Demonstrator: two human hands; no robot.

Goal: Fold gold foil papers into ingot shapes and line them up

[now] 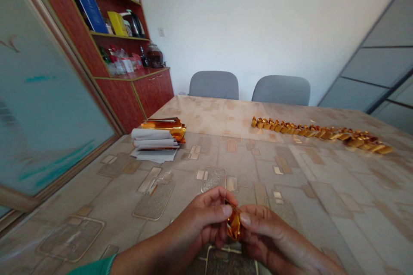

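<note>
Btwn. L grip [206, 218] & R grip [267, 228], over tabletop [238, 161] — gold foil piece [234, 227], qty. 1 — pinched by both, one grip per side.

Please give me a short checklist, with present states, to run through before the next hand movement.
1. Left hand holding the gold foil piece: ok, thumb and fingers are on it.
2. Right hand steadying the same piece: ok, its thumb presses the right side.
3. Foil piece folded all the way: cannot tell, fingers cover part of it.
4. Row of gold pieces apart from both hands: ok, it lies farther back on the right.
5. Pile of sheets squared up: not ok, the edges spread unevenly.
</note>
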